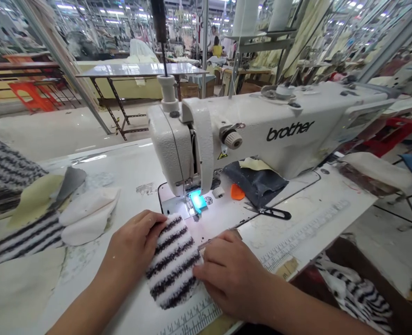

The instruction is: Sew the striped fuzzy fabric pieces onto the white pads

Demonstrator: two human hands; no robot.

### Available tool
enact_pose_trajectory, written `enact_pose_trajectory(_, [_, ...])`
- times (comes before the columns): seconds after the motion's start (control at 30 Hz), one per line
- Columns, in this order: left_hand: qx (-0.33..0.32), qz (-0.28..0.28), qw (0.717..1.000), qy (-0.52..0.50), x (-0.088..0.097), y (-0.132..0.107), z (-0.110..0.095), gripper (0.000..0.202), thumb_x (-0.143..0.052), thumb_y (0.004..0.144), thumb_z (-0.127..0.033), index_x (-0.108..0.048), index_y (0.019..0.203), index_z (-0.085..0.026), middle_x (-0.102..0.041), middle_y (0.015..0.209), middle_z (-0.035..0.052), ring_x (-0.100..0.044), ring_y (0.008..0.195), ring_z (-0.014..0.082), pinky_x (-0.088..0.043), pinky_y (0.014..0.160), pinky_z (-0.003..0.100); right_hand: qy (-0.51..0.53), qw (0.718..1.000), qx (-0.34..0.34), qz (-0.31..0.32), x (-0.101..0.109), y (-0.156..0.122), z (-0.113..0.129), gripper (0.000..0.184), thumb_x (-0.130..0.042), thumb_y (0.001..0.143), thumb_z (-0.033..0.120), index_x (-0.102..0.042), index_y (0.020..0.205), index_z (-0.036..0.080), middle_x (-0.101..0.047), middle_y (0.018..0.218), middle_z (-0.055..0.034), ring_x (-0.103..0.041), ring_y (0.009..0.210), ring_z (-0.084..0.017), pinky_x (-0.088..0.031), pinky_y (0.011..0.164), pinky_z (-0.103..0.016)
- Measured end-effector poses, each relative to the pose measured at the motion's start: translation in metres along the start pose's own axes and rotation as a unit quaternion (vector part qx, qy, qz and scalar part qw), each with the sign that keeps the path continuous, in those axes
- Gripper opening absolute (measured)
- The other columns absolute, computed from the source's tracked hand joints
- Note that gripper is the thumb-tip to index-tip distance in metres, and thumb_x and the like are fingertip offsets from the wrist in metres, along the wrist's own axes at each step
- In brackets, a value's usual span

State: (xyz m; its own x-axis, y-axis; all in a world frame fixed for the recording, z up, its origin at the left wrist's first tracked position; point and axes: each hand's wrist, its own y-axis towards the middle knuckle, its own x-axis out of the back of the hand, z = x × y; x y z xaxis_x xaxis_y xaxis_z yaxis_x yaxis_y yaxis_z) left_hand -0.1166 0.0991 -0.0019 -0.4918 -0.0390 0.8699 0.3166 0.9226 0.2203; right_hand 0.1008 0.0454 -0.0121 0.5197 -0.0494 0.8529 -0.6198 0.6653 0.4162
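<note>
A fuzzy oval of black-and-white striped pile fabric [172,263] lies flat on the white sewing table [97,181], its top edge just short of the lit needle plate [178,207]. The left hand [136,242] and right hand [230,274] press it down with open fingers, unclenched. Thread snips [268,212] lie in the open strip to the right, below the Brother sewing machine [261,125], with cut fabric pieces [24,204] heaped at left.

"brother" logo [290,131], on white sewing mach. arm [247,116]
</note>
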Motion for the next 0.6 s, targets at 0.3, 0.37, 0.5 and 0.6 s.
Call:
enact_pose_trajectory(0.3, [-0.037,-0.022,0.999,0.017,-0.004,0.003,-0.002,0.019,-0.041,0.09,-0.031,-0.057,0.086,-0.022,-0.061,0.088,0.0013,-0.057,0.08,0.0187,-0.046,0.07,0.03,0.014,0.999,-0.002,0.037,0.002,-0.002,-0.001,0.012,-0.048,0.077,0.016,-0.06,0.076,0.018,-0.051,0.069,-0.001,-0.044,0.067,-0.016,-0.026,0.063,-0.032])
enact_pose_trajectory(0.37, [-0.081,-0.057,0.994,0.05,-0.005,0.004,-0.004,0.02,-0.04,0.09,-0.026,-0.059,0.086,-0.02,-0.06,0.089,0.0039,-0.055,0.082,0.0203,-0.046,0.072,0.032,0.015,1.0,-0.004,0.027,0.002,-0.002,-0.001,0.014,-0.047,0.077,0.015,-0.061,0.077,0.018,-0.051,0.068,-0.001,-0.044,0.066,-0.015,-0.026,0.063,-0.032])
enact_pose_trajectory(0.5, [-0.153,-0.026,0.983,0.098,-0.007,0.002,-0.013,0.028,-0.035,0.089,-0.013,-0.062,0.093,-0.016,-0.06,0.087,0.0065,-0.054,0.08,0.0213,-0.049,0.07,0.035,0.018,1.0,-0.004,0.018,0.001,-0.002,-0.001,0.016,-0.045,0.077,0.012,-0.061,0.078,0.017,-0.052,0.067,-0.0012,-0.044,0.064,-0.015,-0.027,0.063,-0.032])
enact_pose_trajectory(0.6, [-0.132,0.032,0.986,0.097,-0.008,-0.002,-0.022,0.025,-0.041,0.09,-0.02,-0.06,0.105,-0.015,-0.061,0.095,0.0079,-0.054,0.085,0.0235,-0.051,0.074,0.039,0.015,0.999,0.004,0.032,0.001,-0.004,-0.001,0.018,-0.045,0.076,0.01,-0.061,0.08,0.017,-0.052,0.067,-0.0015,-0.045,0.066,-0.016,-0.028,0.064,-0.032])
